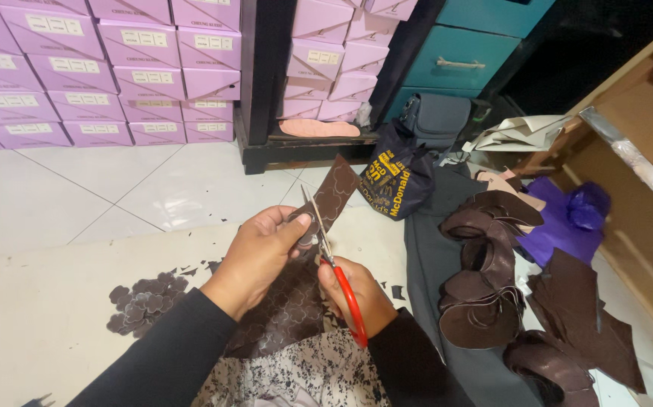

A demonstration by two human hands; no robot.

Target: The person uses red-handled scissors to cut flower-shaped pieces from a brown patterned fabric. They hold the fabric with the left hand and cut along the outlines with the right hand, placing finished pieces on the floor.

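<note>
Lilac boxes stacked; teal drawers; dark bag on floor.

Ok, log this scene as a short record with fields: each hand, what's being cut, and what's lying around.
left hand: left hand pinches a brown patterned strip, held upright
right hand: right hand works red-handled scissors, blades at the strip
small pieces: pile of cut brown shapes on the pale mat, left of the arms
larger stock: curled dark brown sheets to the right
background: stacked lilac boxes, teal drawers
</note>
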